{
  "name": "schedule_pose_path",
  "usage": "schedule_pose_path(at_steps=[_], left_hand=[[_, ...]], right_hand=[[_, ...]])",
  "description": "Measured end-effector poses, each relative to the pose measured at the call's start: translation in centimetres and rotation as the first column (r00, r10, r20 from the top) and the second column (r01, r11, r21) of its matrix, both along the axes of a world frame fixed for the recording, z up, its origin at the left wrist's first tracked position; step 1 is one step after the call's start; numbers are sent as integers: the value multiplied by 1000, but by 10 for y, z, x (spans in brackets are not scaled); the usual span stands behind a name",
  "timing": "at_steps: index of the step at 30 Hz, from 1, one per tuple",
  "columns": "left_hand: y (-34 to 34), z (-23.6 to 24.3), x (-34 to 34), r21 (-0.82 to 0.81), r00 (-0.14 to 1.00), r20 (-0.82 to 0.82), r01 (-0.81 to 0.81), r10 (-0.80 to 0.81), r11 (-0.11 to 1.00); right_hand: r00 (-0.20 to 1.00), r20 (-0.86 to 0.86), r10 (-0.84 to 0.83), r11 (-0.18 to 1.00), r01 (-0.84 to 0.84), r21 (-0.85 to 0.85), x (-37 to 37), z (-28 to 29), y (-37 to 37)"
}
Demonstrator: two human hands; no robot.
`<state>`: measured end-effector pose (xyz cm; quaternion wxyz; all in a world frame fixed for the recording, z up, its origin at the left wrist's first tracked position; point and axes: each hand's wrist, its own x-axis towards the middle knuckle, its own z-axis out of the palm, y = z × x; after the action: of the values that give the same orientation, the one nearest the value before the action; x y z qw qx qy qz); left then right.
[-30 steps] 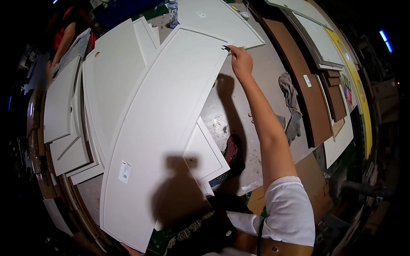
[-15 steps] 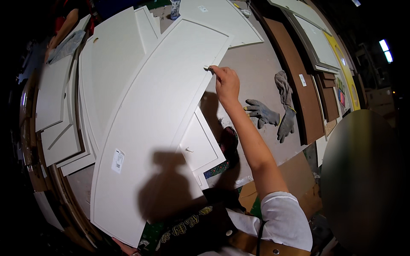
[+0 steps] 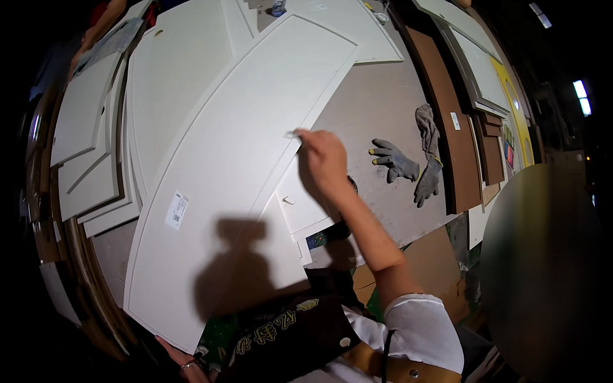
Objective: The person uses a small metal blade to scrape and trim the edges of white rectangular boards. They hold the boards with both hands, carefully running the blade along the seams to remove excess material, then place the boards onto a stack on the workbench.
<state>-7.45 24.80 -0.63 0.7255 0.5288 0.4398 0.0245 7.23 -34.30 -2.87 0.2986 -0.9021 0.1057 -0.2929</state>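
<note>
A long white panel with one curved edge and a raised border lies slantwise in front of me, a label on its lower part. My right hand is pinched at the panel's right border, its fingers closed on a small thin pale piece touching the surface. Whether that piece is a blade or a scrap, I cannot make out. At the panel's near lower corner my left hand holds the edge; most of its fingers are hidden under it. A smaller white framed panel shows partly from below.
Grey work gloves lie on the table to the right. Brown boards stand beyond them. Stacked white panels fill the left side. Another person's arm reaches in at the far left. My shadow falls across the panel.
My right hand has slid along the panel's right border toward me, with the small piece still pinched. The view has shifted slightly, and more of my left hand shows.
</note>
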Motion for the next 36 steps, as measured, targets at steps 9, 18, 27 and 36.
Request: schedule_pose_path(at_steps=[9,18,27,36], left_hand=[[-33,-2,-26,-191,997,72,27,-13,981],[-33,-14,-40,-243,993,65,108,-95,964],[-42,0,-39,-192,981,51,193,-186,962],[-43,1,-43,-287,963,134,262,-232,921]], right_hand=[[962,105,-254,959,264,-101,47,-16,-57],[997,19,-79,991,80,-110,-18,5,53],[957,92,-276,957,282,-60,29,-16,-29],[946,-21,-323,920,309,-242,45,-4,-21]])
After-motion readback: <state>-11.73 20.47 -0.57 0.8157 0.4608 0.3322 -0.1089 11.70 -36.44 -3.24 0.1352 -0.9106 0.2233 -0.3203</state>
